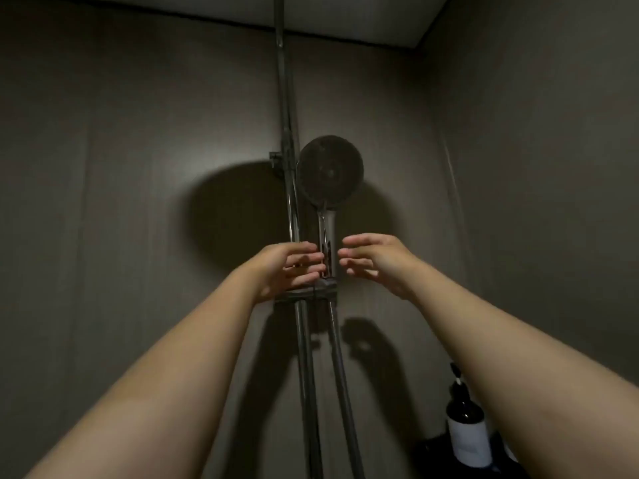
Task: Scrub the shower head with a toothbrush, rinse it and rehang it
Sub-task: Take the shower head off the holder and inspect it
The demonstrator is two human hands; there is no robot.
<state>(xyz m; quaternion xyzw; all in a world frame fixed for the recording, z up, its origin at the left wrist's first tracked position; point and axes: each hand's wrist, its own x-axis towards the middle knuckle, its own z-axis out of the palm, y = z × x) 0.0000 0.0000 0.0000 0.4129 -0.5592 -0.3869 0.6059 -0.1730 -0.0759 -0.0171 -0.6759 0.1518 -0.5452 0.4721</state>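
- Head view, setting: the shower head (pixel 330 169) sits upright in its bracket (pixel 323 288) on the vertical rail (pixel 288 167), face toward the camera, the hose (pixel 340 357) dropping away below. No toothbrush is in sight; a dark bottle (pixel 465 426) stands at lower right.
- Head view, hands: the left hand (pixel 287 267) has its fingers loosely curled, fingertips touching the left side of the handle (pixel 327 243) but not clamped round it. The right hand (pixel 375 259) is spread, fingers apart, just beside the handle's right side and seemingly clear of it.
- Head view, step in hand (judged): either taking the head from the bracket or settling it back; the frame does not decide which.
- Head view, technique (judged): close one hand fully round the handle above the bracket, steady the bracket with the other, and move the head along the socket's axis so the hose does not snag.
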